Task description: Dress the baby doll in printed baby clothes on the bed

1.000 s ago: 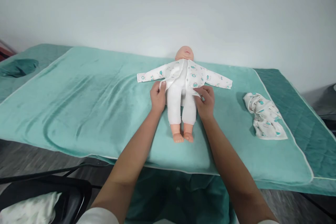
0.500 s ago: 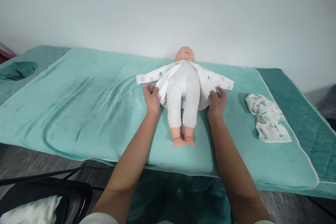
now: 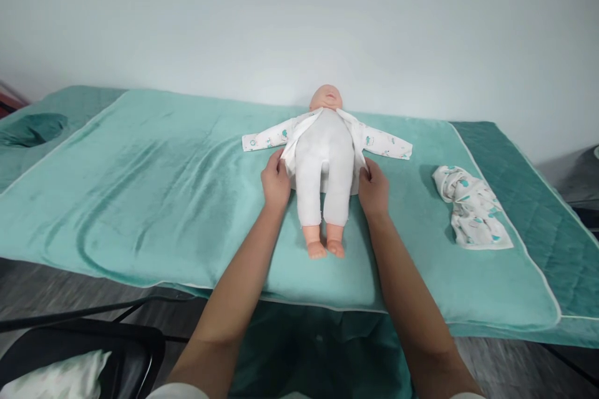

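Observation:
A baby doll (image 3: 324, 168) lies on its back on a teal towel (image 3: 154, 181), head toward the wall, in a plain white body suit. A white printed baby jacket (image 3: 388, 144) is on its arms, sleeves spread, front flaps open to both sides. My left hand (image 3: 275, 182) is closed on the jacket's left flap beside the doll's hip. My right hand (image 3: 373, 187) is closed on the right flap at the other hip.
A crumpled printed garment (image 3: 472, 207) lies on the towel to the right. A darker quilted cover (image 3: 538, 199) shows at the right end. A black chair (image 3: 84, 349) with pale cloth stands at lower left. The bed's front edge is near me.
The jacket's front flaps, first lying over the doll's chest, have been pulled open to the sides. My hands moved outward with them, then came back in close to the hips.

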The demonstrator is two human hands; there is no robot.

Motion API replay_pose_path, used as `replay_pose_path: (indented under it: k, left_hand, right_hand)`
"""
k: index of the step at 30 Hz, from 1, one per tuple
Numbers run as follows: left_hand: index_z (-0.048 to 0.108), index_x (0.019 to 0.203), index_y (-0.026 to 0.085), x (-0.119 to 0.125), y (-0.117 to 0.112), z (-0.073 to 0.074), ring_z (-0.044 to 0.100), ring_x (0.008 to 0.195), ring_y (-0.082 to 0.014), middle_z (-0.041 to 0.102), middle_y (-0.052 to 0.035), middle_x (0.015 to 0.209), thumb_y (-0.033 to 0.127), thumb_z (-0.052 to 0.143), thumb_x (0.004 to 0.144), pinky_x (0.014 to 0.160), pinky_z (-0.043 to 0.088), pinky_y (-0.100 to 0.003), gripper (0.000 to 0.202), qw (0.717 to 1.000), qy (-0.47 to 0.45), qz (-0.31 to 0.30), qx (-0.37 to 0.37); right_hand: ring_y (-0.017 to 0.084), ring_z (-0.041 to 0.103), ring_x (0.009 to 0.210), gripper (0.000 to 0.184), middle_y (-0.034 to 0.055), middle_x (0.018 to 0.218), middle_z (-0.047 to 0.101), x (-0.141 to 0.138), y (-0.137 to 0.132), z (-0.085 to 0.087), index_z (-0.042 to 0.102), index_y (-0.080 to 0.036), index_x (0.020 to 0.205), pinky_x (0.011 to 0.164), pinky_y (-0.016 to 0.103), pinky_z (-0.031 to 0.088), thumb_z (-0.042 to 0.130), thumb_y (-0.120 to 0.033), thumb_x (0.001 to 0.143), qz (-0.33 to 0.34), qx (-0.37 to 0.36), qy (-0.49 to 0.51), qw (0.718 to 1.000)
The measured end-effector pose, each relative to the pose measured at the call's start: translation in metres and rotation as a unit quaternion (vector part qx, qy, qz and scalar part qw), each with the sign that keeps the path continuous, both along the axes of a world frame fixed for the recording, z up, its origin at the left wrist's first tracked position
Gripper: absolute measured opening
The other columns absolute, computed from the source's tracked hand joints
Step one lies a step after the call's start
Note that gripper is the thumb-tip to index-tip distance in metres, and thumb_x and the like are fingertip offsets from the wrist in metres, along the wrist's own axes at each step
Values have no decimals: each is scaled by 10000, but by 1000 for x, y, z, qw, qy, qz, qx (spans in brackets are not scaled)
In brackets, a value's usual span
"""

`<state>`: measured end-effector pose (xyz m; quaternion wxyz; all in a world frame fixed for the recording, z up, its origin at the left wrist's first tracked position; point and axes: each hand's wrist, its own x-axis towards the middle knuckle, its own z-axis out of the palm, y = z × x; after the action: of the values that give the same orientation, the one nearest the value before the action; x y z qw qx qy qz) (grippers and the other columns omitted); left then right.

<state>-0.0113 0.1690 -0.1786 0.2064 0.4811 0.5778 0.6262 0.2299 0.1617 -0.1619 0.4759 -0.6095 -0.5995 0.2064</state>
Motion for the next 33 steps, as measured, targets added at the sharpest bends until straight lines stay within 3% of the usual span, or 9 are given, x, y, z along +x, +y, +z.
replay_pose_path:
  k: [7, 13, 18, 21, 23, 26, 29, 31, 33]
  left_hand:
    - [704, 1160, 200, -2, -3, 0, 689, 1051, -226, 757, -73, 1119, 216, 447, 968, 999, 519, -366, 321, 998, 19, 61, -1]
    - [589, 1280, 180, -5, -7, -6, 569, 1331, -258, 630, -139, 1384, 172, 487, 911, 1139, 455, -418, 382, 993, 92, 66, 18]
    - [585, 1197, 180, -3, -31, 3, 513, 1366, -268, 592, -165, 1393, 147, 482, 909, 1213, 372, -495, 308, 972, 221, 38, 75]
    - [603, 1155, 189, 2, -50, 9, 553, 1304, -252, 633, -151, 1327, 145, 455, 935, 1166, 425, -498, 269, 965, 240, 18, 99]
    - [623, 1131, 191, 8, -64, 11, 582, 1265, -236, 673, -134, 1271, 149, 448, 952, 1144, 452, -486, 254, 964, 239, -10, 117]
    - [652, 1082, 192, 20, -84, 16, 611, 1253, -222, 708, -114, 1246, 155, 449, 961, 1138, 471, -473, 239, 962, 231, -94, 114]
    - [666, 1084, 195, 30, -102, 32, 602, 1299, -236, 708, -101, 1279, 163, 475, 947, 1164, 454, -496, 237, 961, 221, -159, 55]
    - [657, 1150, 199, 36, -113, 51, 632, 1262, -245, 710, -98, 1272, 189, 502, 946, 1143, 473, -500, 256, 963, 195, -184, -2]
    - [634, 1232, 215, 43, -124, 76, 667, 1200, -237, 699, -93, 1284, 243, 538, 959, 1110, 503, -479, 291, 956, 167, -238, -34]
  right_hand:
    - [252, 669, 986, 446, 107, 1155, 751, 2, -3, -3, 658, -190, 1307, 915, 424, 511, 448, -280, 924, -28, 6, -6, 1000]
    - [261, 658, 1168, 477, 153, 1314, 694, 19, -25, -10, 587, -177, 1375, 1022, 463, 519, 485, -406, 969, -14, 24, -4, 1000]
    - [314, 448, 1452, 468, 203, 1503, 551, 90, -56, 0, 563, -143, 1379, 1197, 547, 349, 510, -320, 949, -58, 71, -273, 958]
    - [388, 318, 1523, 568, 233, 1607, 412, 147, -63, 16, 483, -135, 1457, 1197, 629, 267, 556, -326, 927, -143, 3, -395, 908]
    - [421, 409, 1451, 595, 286, 1549, 455, 179, -62, 29, 460, -126, 1470, 1130, 604, 339, 559, -336, 922, -184, -63, -416, 888]
    - [436, 595, 1217, 539, 333, 1318, 610, 202, -56, 47, 526, -102, 1383, 939, 525, 459, 578, -335, 900, -155, -171, -403, 886]
    - [399, 658, 1086, 463, 291, 1197, 680, 189, -52, 66, 596, -120, 1280, 868, 474, 486, 618, -348, 878, -105, -194, -353, 909]
    - [357, 683, 1033, 452, 228, 1158, 716, 162, -55, 82, 627, -137, 1223, 854, 442, 512, 668, -388, 849, -80, -196, -218, 953]
    - [308, 709, 950, 395, 156, 1084, 752, 126, -60, 100, 667, -166, 1117, 800, 404, 553, 684, -445, 838, 5, -202, 22, 979]
